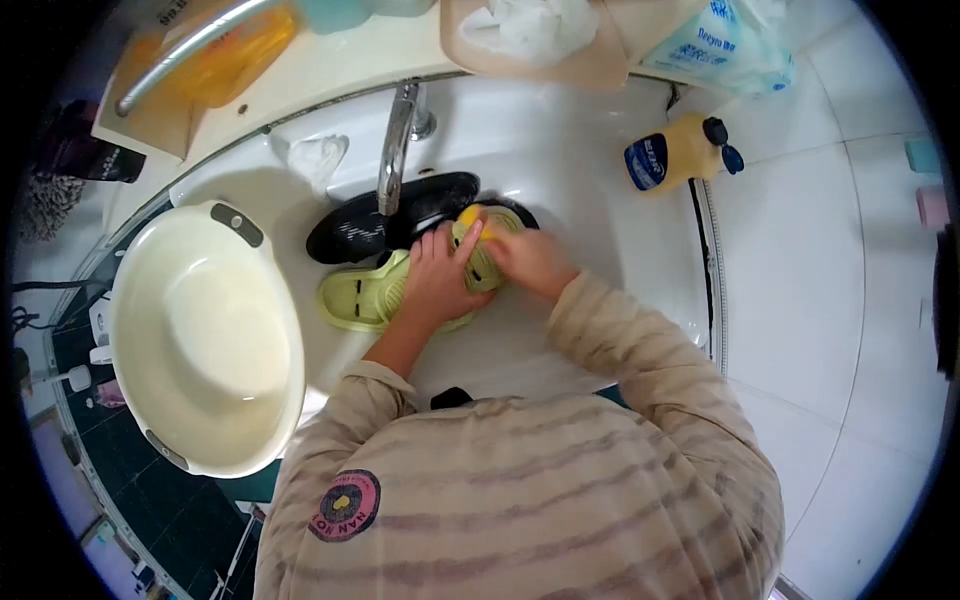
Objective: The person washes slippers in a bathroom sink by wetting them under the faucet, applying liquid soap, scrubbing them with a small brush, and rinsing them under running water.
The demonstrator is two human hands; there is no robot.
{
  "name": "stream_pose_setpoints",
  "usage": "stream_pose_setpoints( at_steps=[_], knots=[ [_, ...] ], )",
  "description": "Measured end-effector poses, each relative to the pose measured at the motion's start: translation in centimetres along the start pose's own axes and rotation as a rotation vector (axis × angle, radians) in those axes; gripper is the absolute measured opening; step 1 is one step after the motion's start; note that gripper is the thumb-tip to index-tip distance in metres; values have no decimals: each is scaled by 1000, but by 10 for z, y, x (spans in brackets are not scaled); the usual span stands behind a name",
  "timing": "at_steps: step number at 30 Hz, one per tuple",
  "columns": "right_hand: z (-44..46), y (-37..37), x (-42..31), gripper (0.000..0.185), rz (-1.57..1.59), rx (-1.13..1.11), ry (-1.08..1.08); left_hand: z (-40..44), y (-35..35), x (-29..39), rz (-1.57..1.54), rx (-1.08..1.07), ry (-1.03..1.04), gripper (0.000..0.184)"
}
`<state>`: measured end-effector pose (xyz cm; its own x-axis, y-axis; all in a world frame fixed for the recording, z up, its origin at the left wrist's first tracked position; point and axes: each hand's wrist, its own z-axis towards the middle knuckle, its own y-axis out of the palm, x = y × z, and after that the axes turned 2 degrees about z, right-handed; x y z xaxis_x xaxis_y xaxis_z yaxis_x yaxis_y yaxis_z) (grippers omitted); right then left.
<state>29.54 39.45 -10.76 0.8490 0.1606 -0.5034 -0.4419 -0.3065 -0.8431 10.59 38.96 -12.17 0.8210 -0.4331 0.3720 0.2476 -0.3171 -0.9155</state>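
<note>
In the sink lies a pair of light green slippers, the left one (pixel 348 299) flat on the basin. My left hand (pixel 437 277) grips the other green slipper (pixel 484 268), fingers and thumb spread around it. Over that slipper's upper end, my right hand (pixel 532 260) is closed on a small yellow-orange object (pixel 472 216), mostly covered by the fingers; the hand is blurred. Behind the green pair are black slippers (pixel 350 228), under the tap (pixel 396 150).
A large cream basin (pixel 208 340) stands at the left. On the sink's right rim lies a yellow bottle (pixel 668 157) with its black cap flipped open. A tray (pixel 610 50) of white tissue and a blue-white packet (pixel 722 48) are at the back.
</note>
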Motion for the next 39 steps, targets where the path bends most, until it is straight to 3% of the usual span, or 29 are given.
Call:
stream_pose_setpoints(
  at_steps=[2, 5, 9, 12, 15, 16, 18, 19, 22, 24, 25, 26, 28, 29, 30, 32, 33, 34, 36, 39],
  knots=[
    [3, -45, 20, 39, 60, 92, 179, 4, 1, -2, -19, 238, 98, 103],
    [-2, -58, 16, 40, -210, -21, 142, -4, -12, 3, -24, 259, 83, 106],
    [3, -55, 7, 40, -111, 77, -37, -31, -47, 18, -66, 377, 23, 115],
    [18, -69, -7, 37, 144, 231, -24, -44, -63, 17, -65, 467, -106, 123],
    [53, -77, -34, 38, 714, 413, -157, -51, -61, 2, -126, 414, -358, 127],
    [69, -75, -48, 38, 715, 400, -170, -50, -59, -9, -126, 423, -374, 127],
    [102, -70, -74, 35, 759, 700, -397, -48, -42, -35, -762, 291, -479, 119],
    [120, -68, -82, 35, 760, 694, -409, -48, -29, -45, -1036, 284, -442, 113],
    [150, -68, -105, 30, 916, 736, -487, -49, -29, -42, -1119, 333, -415, 110],
    [155, -76, -115, 16, 1043, 490, -324, -53, -38, -42, -1158, 309, -414, 106],
    [159, -76, -116, 15, 1012, 526, -180, -55, -48, -39, -1341, 266, -387, 105],
    [168, -77, -110, 15, 1008, 512, -184, -55, -52, -39, -1524, 224, -355, 104],
    [184, -80, -93, 21, 349, 796, -483, -52, -39, -46, -1502, 243, -320, 103],
    [187, -83, -93, 23, 347, 822, -556, -51, -35, -47, -1473, 248, -276, 103],
    [190, -87, -91, 23, 347, 803, -555, -51, -31, -49, -1486, 251, -290, 103],
    [194, -97, -85, 16, -80, 806, -678, -51, -34, -50, -1537, 210, -294, 105],
    [190, -101, -83, 15, 319, 389, -448, -50, -35, -49, -1545, 206, -307, 105],
    [188, -106, -86, 15, 323, 377, -443, -49, -36, -50, -1558, 200, -306, 106],
    [186, -111, -89, 14, 673, 131, -345, -48, -36, -51, -1576, 189, -322, 106],
    [194, -121, -81, 17, 787, -48, -372, -48, -38, -53, -1578, 126, -346, 106]
  ],
)
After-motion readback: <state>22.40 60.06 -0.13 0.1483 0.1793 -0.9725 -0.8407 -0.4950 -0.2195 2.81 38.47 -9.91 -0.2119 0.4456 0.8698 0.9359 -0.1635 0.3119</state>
